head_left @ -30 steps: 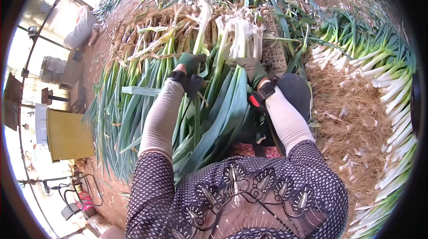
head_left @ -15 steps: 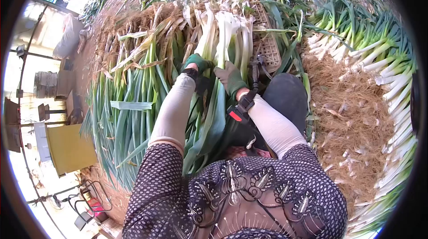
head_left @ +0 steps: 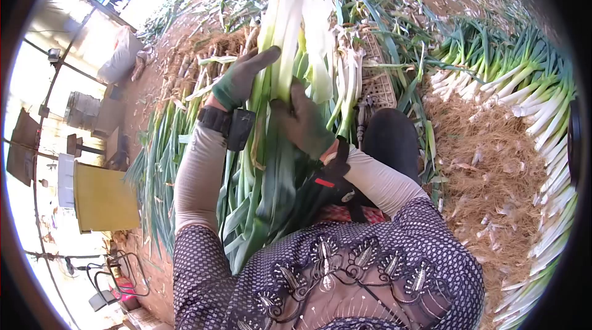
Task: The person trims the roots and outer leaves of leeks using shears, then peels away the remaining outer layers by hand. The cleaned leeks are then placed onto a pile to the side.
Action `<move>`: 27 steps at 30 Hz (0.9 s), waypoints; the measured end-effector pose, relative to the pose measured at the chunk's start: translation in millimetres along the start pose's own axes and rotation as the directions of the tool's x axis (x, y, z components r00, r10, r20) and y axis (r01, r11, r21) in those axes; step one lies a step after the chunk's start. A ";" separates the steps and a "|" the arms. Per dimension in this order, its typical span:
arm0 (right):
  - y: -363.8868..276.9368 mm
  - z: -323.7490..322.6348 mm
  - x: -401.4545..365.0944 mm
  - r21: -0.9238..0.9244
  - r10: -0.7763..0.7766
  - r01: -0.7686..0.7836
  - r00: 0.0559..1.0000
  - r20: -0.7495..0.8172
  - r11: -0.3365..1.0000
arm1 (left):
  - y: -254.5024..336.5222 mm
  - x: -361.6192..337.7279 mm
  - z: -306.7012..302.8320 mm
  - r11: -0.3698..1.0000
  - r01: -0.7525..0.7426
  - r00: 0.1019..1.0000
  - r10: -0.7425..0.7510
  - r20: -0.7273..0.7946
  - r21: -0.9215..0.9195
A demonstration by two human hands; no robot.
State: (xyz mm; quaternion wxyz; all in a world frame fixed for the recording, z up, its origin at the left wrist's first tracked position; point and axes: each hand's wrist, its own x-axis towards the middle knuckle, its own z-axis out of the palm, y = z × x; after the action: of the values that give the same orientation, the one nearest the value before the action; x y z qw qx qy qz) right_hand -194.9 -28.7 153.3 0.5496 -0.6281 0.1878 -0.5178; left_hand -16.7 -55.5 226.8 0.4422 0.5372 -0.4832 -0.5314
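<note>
A bunch of long green onions (head_left: 285, 40) stands up in front of me, thick white stalks at the top and broad green leaves hanging towards my lap. My left hand (head_left: 242, 78), in a dark green glove, grips the bunch from its left side, with the thumb lying across the stalks. Lower and on the right, my gloved right hand (head_left: 306, 123) is closed around the stalks where white turns to green; it is slightly blurred. Just right of the bunch, more green onions (head_left: 350, 80) lean beside a pale plastic crate (head_left: 377, 86).
Untrimmed onions with brown roots (head_left: 185, 74) lie in a heap on the left. Cleaned onions (head_left: 524, 93) curve around the right side, beside a mat of brown roots (head_left: 487, 157). A yellow bin (head_left: 106, 197) stands far left. Loose leaves litter the ground ahead.
Both hands have lifted the bunch of green onions up towards me, away from the heap. My left hand has shifted left and up the stalks; my right hand has moved slightly left and down.
</note>
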 end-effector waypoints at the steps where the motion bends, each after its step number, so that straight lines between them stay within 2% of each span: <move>1: -8.6 5.5 0.6 -0.067 -0.044 0.044 0.999 0.009 0.997 | 24.8 -12.2 9.7 0.915 -0.145 0.979 0.187 -0.080 0.376; 2: -16.2 11.5 0.8 -0.135 -0.086 0.088 0.996 0.023 0.987 | 50.1 -23.9 25.6 0.893 -0.215 0.965 0.256 -0.054 0.396; 3: -22.6 18.5 1.6 -0.200 -0.128 0.134 0.991 0.041 0.971 | 66.5 -31.4 24.1 0.805 -0.362 0.930 0.350 0.117 0.471; 4: -25.1 25.4 5.4 -0.305 -0.262 0.273 0.962 0.077 0.912 | 69.4 -26.8 8.5 0.526 -0.565 0.803 0.528 0.276 0.636; 6: -47.2 29.8 11.0 -0.236 -0.258 0.290 0.953 0.158 0.927 | 96.8 -39.8 16.0 0.552 -0.478 0.831 0.536 0.148 0.683; 7: -58.6 29.9 13.3 -0.222 -0.274 0.322 0.936 0.219 0.921 | 110.2 -51.9 24.4 0.844 -0.211 0.938 0.317 -0.142 0.493; 9: -86.7 30.3 18.9 -0.182 -0.304 0.379 0.890 0.339 0.907 | 120.5 -71.2 11.0 0.877 -0.225 0.937 0.314 -0.151 0.425; 10: -101.3 13.7 20.9 -0.177 -0.230 0.332 0.872 0.433 0.926 | 113.4 -77.8 9.7 0.907 -0.205 0.937 0.290 -0.195 0.368; 11: -117.0 0.0 21.8 -0.196 -0.143 0.273 0.853 0.502 0.942 | 99.2 -86.3 -3.7 0.874 -0.310 0.913 0.384 -0.141 0.374; 12: -110.8 -11.2 25.7 0.042 -0.290 0.300 0.866 0.408 0.953 | 113.9 -106.4 24.2 0.945 -0.215 0.957 0.254 -0.141 0.245; 13: -123.7 -34.2 33.9 -0.085 -0.352 0.396 0.880 0.320 0.914 | 96.6 -106.2 24.5 0.951 -0.208 0.942 0.257 -0.213 0.228; 14: -137.5 -53.8 45.2 -0.093 -0.418 0.435 0.895 0.159 0.896 | 92.1 -115.7 34.3 0.955 -0.227 0.955 0.257 -0.149 0.192; 15: -147.2 -70.5 56.3 -0.098 -0.476 0.473 0.880 -0.001 0.875 | 82.0 -118.6 44.3 0.954 -0.249 0.952 0.274 -0.139 0.169; 16: -152.9 -89.5 74.1 -0.221 -0.573 0.548 0.817 -0.067 0.807 | 76.2 -123.8 55.6 0.954 -0.251 0.957 0.270 -0.108 0.163; 17: -153.3 -98.4 91.1 -0.176 -0.566 0.546 0.819 -0.093 0.819 | 75.8 -127.4 74.1 0.963 -0.263 0.961 0.267 -0.076 0.055; 18: -154.3 -107.0 107.9 -0.131 -0.559 0.545 0.821 -0.119 0.828 | 76.0 -128.4 86.4 0.970 -0.240 0.971 0.241 -0.012 0.023; 19: -154.3 -110.5 116.8 0.143 -0.316 0.327 0.944 -0.098 0.934 | 77.3 -128.7 97.0 0.977 -0.214 0.976 0.214 0.043 -0.004; 20: -146.5 -118.3 129.6 0.361 -0.280 0.265 0.960 -0.009 0.894 | 80.6 -128.6 108.7 0.984 -0.178 0.980 0.176 0.097 0.003; 22: -135.6 -129.9 140.8 0.641 -0.282 0.130 0.949 0.140 0.756 | 82.3 -123.0 123.7 0.988 -0.153 0.980 0.154 0.125 -0.017; 24: -131.3 -134.6 134.9 0.783 -0.324 0.024 0.918 0.229 0.622 | 74.8 -119.6 124.4 0.986 -0.131 0.978 0.145 0.153 -0.099; 27: -78.9 -139.0 130.3 0.814 -0.224 -0.030 0.955 0.195 0.580 | 62.1 -112.6 112.0 0.972 -0.095 0.958 0.147 0.246 -0.214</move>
State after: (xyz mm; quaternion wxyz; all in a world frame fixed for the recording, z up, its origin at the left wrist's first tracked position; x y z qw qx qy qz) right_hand -289.0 -176.8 261.4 0.7659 -0.3840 -0.1820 -0.4826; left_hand -128.0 51.3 299.4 0.4586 0.3849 -0.5133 -0.6149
